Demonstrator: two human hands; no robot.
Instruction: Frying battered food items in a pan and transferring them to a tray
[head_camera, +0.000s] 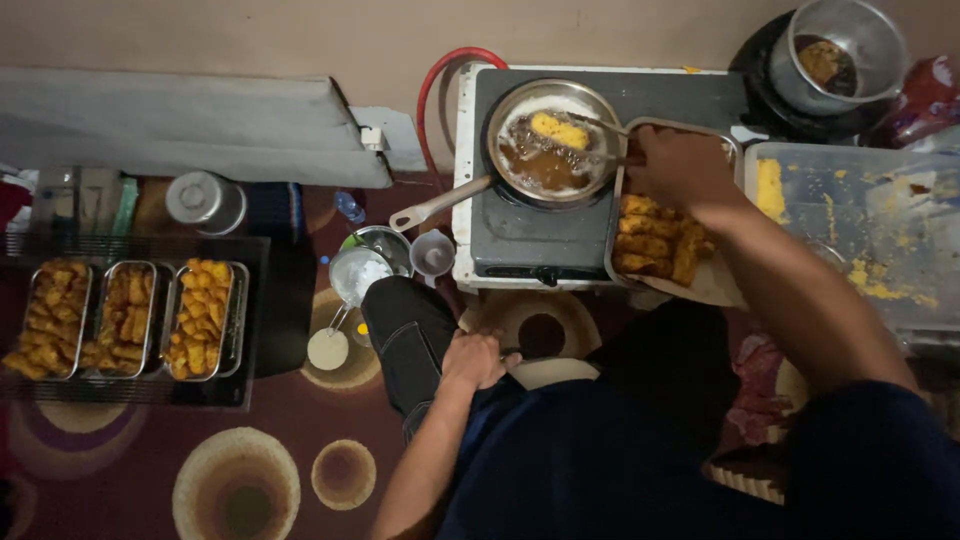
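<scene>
At the far left, three oblong metal trays (125, 318) packed with rough, golden-crumbed fried pieces sit side by side on a dark wire rack (140, 385) laid on the patterned carpet (240, 480), whose rings are brown and cream. Just right of them stand a round lidded metal tin (205, 200), a shiny steel bowl of white powder (362, 272) and a small grey cup (432, 254). The left hand (475, 358) rests on the person's dark-trousered knee, its fingers curled into a loose fist that holds nothing visible. Beyond it a white single-burner gas stove (520, 240), fed by a red hose (440, 85), carries a round metal frying pan (552, 143) with a long straight handle; one yellow breaded piece (559, 130) floats in the brown bubbling oil. The right hand (682, 165) hovers at the pan's right rim, fingers closed around thin metal tongs (605, 140) that reach to the piece. Under that hand a paper-lined tray (655, 240) holds crisp orange fried sticks. Farther right lie a clear plastic tub (860, 240) smeared with yellow crumbs and a steel pot (840, 55).
</scene>
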